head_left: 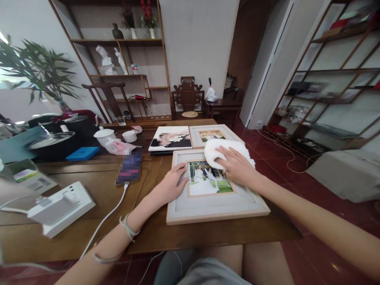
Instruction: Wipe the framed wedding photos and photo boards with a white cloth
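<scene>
Pale wood is edging the frame, which is lying flat, face up, near the front edge of the table, with the back frame and an album-like stack sitting just behind it. The left hand is resting across its left side, fingers loose and spread on the light border, steadying rather than gripping, as far as the view is showing. The right hand is holding a white cloth under bent fingers, pressing it over the upper right part, just above the photo. The frame is probably behaving as a stiff, flat piece, moderate in weight and awkward mainly for its width; whether glass is covering the front, I cannot tell, but any pane would be making it slippery and fragile. The cloth is looking thick, soft and light, giving easily under a palm. For lifting, the outer wooden sides are offering the soundest hold, one hand at each, while the border and photo are better spared from hard pressure.
</scene>
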`<state>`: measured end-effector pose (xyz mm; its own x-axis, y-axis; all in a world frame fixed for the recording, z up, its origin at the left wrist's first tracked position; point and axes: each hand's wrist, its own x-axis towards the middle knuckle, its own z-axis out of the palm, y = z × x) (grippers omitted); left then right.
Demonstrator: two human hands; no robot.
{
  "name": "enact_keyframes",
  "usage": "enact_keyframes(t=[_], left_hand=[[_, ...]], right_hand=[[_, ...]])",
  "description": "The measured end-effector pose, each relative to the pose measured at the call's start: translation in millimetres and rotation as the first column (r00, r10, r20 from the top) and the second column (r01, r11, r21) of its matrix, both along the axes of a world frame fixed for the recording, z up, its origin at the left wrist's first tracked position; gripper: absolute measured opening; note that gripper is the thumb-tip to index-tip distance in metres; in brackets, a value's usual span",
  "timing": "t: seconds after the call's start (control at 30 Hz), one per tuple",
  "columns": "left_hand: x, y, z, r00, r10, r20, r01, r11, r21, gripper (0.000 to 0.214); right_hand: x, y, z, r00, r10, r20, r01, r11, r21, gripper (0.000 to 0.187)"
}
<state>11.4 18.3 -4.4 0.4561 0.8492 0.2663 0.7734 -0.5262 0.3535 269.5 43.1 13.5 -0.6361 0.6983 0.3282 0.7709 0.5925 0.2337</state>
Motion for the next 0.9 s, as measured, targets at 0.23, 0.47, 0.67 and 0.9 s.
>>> enact_keyframes(t=[0.23, 0.47, 0.67, 0.9], left_hand=[[0, -1, -1.2, 0.999, 0.024, 0.024, -0.024, 1.000, -0.001, 0.040], [2, -3, -4.9, 0.998, 0.055, 0.035, -0.054, 0.998, -0.009, 0.043], [1, -1, -7.9, 0.999, 0.034, 0.037, -0.034, 0.999, 0.009, 0.041], [1, -1, -2.0, 1.000, 0.001, 0.016, -0.002, 1.000, 0.011, 0.041]], right_hand=[[-9, 17, 3.2, 0.999, 0.033, 0.021, -0.030, 0.991, -0.131, 0.044], [-3, -71, 42.8, 0.992, 0.128, 0.004, -0.110, 0.869, -0.483, 0.035], [-13, -122, 44.7, 0.981, 0.135, -0.142, -0.192, 0.807, -0.558, 0.045], [-18, -70, 4.0, 0.993, 0.058, -0.098, -0.084, 0.955, -0.285, 0.052]])
